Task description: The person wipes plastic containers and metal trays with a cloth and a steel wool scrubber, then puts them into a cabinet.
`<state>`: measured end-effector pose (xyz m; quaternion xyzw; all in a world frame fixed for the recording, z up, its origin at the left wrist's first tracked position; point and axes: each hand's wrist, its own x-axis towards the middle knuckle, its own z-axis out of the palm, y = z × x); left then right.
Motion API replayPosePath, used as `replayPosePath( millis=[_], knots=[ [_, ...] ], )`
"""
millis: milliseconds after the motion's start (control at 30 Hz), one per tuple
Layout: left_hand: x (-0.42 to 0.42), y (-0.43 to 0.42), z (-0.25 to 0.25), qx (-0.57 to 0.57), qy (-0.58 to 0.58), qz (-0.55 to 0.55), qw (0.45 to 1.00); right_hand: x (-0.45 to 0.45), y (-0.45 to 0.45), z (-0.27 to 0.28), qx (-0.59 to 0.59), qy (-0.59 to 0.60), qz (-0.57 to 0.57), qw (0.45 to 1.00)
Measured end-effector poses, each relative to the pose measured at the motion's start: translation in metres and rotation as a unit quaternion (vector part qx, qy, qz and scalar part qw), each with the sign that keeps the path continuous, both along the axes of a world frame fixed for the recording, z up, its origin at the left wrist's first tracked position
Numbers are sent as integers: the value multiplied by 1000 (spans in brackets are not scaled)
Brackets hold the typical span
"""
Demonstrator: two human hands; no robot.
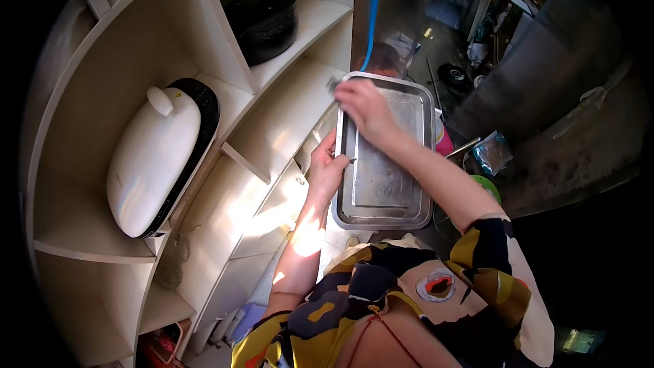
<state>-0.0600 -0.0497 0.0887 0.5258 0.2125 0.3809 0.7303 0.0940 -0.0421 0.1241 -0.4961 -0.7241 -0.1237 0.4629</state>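
A rectangular metal tray [388, 212] with a raised rim is held up in front of my body. My left hand [325, 172] grips its left long side, with the thumb over the rim and the other fingers hidden underneath. By the thumb tip is a small dark spot. My right hand [368, 108] reaches across to the tray's upper left corner, its fingers closed. From those fingertips pokes a small dark grey fuzzy thing [333, 86], blurred by motion; its kind cannot be made out.
White shelving [225, 105] curves along the left. On it stand a white and black appliance [158, 163] and a black pot [262, 24]. A blue hose [372, 13] hangs behind the tray. To the right are a foil-like package [492, 152], a green item [488, 189] and floor clutter.
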Motion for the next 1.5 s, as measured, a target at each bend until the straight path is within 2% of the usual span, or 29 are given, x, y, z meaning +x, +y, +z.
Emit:
replayPosePath(
  millis=[67, 133, 200, 267, 400, 467, 567, 667, 700, 733, 800, 867, 933, 1000, 1067, 1133, 1200, 1267, 1333, 1400, 1467, 1500],
  knots=[
    [-7, 10, -9, 37, 8, 45, 998, -25, -14, -9, -45, 3, 87, 995],
    [-12, 8, -12, 23, 6, 40, 999, -13, 2, -10, -22, -18, 87, 996],
    [-9, 0, -9, -4, -3, 25, 1000, 11, 29, 4, -18, -27, -3, 999],
    [-11, -2, -6, -12, -2, 34, 999, 11, 37, 3, -4, -16, -29, 999],
    [-16, 13, -10, 12, 3, 67, 998, -30, 15, -15, -46, -13, 68, 997],
    [-12, 12, -17, 28, -17, 88, 996, -15, 34, -14, -3, -25, 71, 997],
    [-14, 3, -11, 43, 41, 80, 995, 18, 57, -1, -10, -24, -56, 998],
    [-12, 1, -15, 46, 11, 146, 988, 43, 53, -13, -45, -18, -122, 991],
    [-16, -1, -2, 32, 13, 126, 991, 49, 51, -14, -71, -8, -158, 985],
    [-15, 0, -6, 31, 13, 128, 991, 55, 51, -17, -72, -8, -157, 985],
    [-11, 3, -14, 35, 13, 128, 991, 60, 52, -15, -118, 105, -123, 980],
    [-4, -3, -12, 29, 14, 123, 992, 64, 54, -6, -104, 104, -124, 981],
    [4, -13, -13, 42, 19, 165, 985, 65, 55, 0, -171, 17, -137, 976],
    [7, -9, -22, 4, -14, 123, 992, 63, 59, 4, -128, -11, -81, 988],
    [9, -5, -16, -119, -41, 86, 988, 57, 61, 6, -86, -38, -24, 995],
    [5, 9, -24, -231, -101, 35, 967, 42, 60, 12, -48, -59, 24, 997],
    [3, 18, -34, -290, -144, 21, 946, 28, 61, 8, -66, -67, 60, 994],
    [19, 10, -25, -255, -153, 76, 952, 2, 49, -6, -29, -49, 130, 990],
    [28, 6, -33, -238, -149, 108, 954, -20, 30, -13, -54, -6, 181, 982],
    [39, -7, -33, -224, -164, 166, 946, -10, 35, -22, -33, -14, 226, 973],
    [45, -24, -35, -220, -174, 209, 937, 17, 53, -27, 3, -70, 207, 976],
    [51, -34, -31, -218, -171, 250, 928, 32, 63, -23, -8, -58, 165, 985]
  ],
)
